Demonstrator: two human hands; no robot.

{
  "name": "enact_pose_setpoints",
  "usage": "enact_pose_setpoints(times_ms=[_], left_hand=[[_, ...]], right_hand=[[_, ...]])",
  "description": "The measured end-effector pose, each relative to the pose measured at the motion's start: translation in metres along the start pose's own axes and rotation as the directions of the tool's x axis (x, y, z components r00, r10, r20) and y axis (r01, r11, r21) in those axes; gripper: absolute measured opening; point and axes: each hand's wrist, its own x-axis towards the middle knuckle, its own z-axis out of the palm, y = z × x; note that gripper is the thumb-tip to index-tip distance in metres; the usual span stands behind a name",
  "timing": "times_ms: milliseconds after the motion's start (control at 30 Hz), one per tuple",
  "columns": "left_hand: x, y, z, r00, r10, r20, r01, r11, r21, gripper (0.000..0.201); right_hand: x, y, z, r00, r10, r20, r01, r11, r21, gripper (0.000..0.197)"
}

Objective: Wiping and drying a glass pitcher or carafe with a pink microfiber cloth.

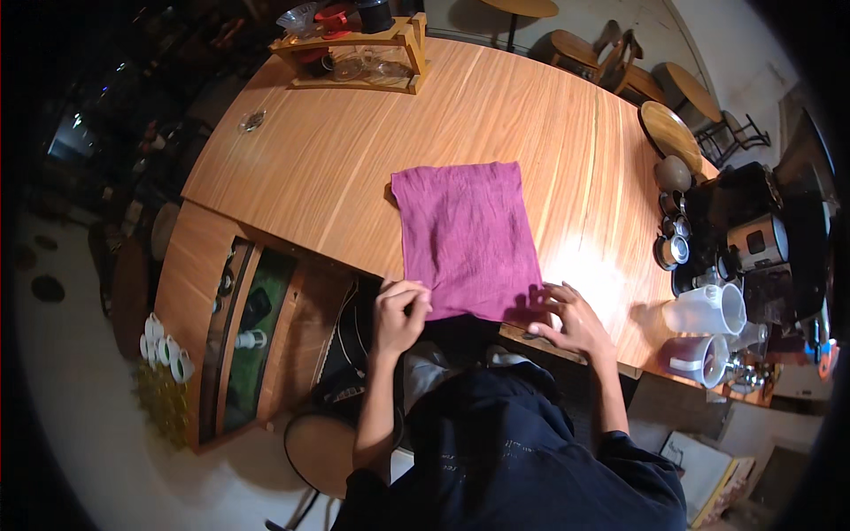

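Cloth: purple cloth [465, 237] lies flat on the wooden surface [336, 168], just ahead of both hands.
Left hand [400, 311]: pinches the near left corner.
Right hand [571, 319]: fingers spread, pressing the near right corner.
Right of it: two white jugs [708, 310].

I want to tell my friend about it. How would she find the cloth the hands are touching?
Look at the big wooden table. At its near edge lies a flat purple cloth, with the left hand pinching one near corner and the right hand pressing by the other. It is the only soft purple thing there; the rest is cups and wood.
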Motion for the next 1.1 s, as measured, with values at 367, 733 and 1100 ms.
enact_pose_setpoints(times_ms=[367, 733, 1100], left_hand=[[0.103, -0.103, 0.024, 0.992, 0.019, 0.128, -0.096, 0.768, 0.633, 0.059], [0.119, -0.063, 0.101, 0.938, 0.035, 0.344, -0.297, 0.589, 0.752, 0.074], [0.138, 0.034, 0.286, 0.756, 0.245, 0.607, -0.605, 0.615, 0.506, 0.072]], right_hand=[[0.241, -0.065, 0.147, 0.868, 0.096, -0.487, -0.243, 0.937, -0.249, 0.053], [0.163, 0.003, 0.096, 0.828, 0.182, -0.53, -0.306, 0.939, -0.156, 0.055], [0.03, 0.117, 0.03, 0.567, 0.493, -0.66, -0.667, 0.744, -0.018, 0.056]])
